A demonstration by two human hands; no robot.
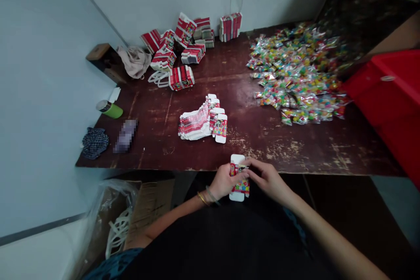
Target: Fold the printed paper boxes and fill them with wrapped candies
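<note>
Just off the table's front edge, my left hand is closed around a small printed candy box, red with colourful pictures. White end flaps stick out at its top and bottom. Thumb and fingers of my right hand pinch the upper right side of the same box; part of that side is hidden behind them. Beyond my hands, a fanned row of flattened candy boxes lies on the table, a few with their printed fronts facing up.
Bundled stacks of red cartons stand toward the wall. Bags of colourful candy cover the table's right part, beside a red bin. At left are a green-bodied cup, checked cloth and a blurred object.
</note>
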